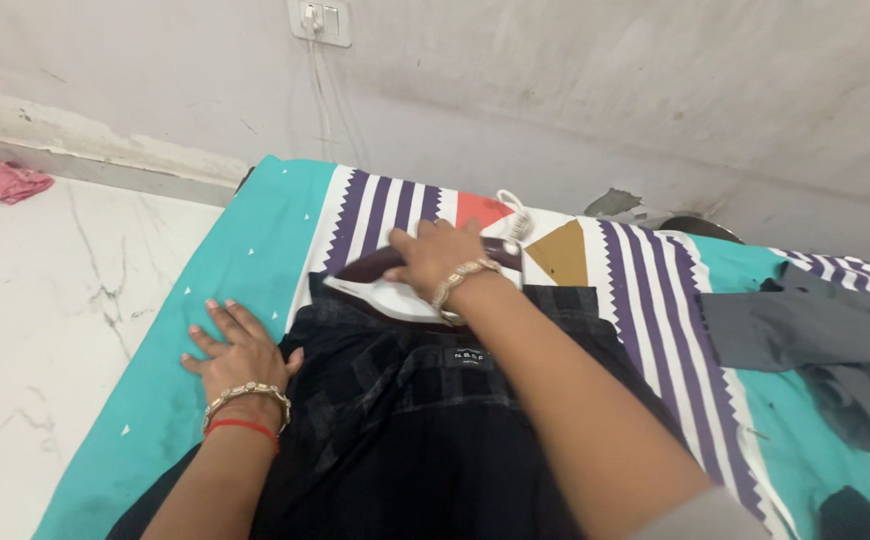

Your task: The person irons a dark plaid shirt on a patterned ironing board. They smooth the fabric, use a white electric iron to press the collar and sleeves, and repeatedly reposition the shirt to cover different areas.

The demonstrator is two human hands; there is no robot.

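Note:
A dark checked garment (405, 420) lies spread over a teal and purple-striped sheet (245, 250). My right hand (440, 255) grips the handle of a white and maroon electric iron (380, 290), which rests on the garment's far edge. My left hand (238, 350) lies flat with fingers spread, pressing the garment's left edge against the sheet. Both wrists carry bracelets; the left one also has a red thread.
The iron's white cord (515, 220) runs up to a wall socket (320, 20). A grey garment (815, 330) lies at the right on the sheet. White marble floor (45, 300) is at the left, with a pink cloth (5, 182) near the wall.

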